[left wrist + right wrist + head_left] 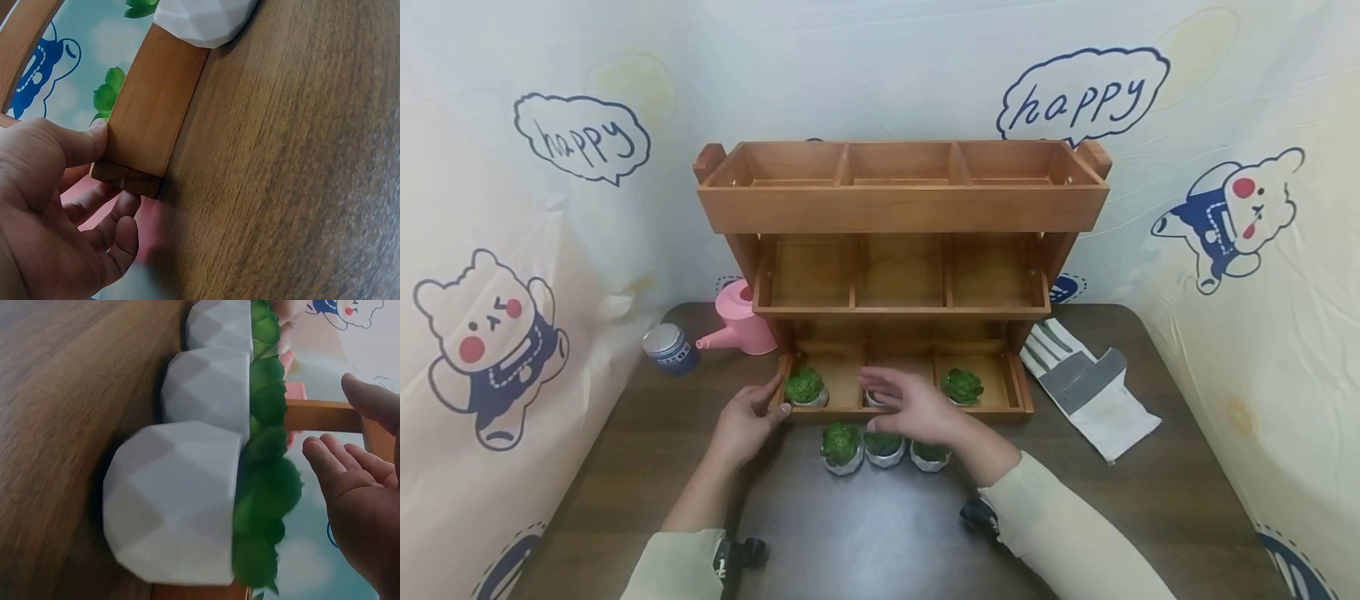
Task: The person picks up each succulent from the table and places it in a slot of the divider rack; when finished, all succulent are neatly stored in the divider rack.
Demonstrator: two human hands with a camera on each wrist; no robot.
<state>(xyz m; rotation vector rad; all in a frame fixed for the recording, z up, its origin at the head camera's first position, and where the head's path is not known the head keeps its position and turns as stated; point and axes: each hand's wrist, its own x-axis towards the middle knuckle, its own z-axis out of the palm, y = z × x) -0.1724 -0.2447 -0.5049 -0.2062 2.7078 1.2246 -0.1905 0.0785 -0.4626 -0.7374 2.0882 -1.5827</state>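
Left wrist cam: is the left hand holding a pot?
No, the left hand grips the end of the wooden rack, and the white pot sits apart from the fingers.

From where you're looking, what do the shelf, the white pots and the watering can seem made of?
Shelf: likely wood with a satin brown finish; faint grain shows up close. White pots: matte, perhaps ceramic or resin, with crisp flat facets. Watering can: probably plastic, smooth and evenly pink.

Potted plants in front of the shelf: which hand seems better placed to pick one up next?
Probably the right hand: it is empty and close to these plants, while the left hand grips the shelf's bottom tray.
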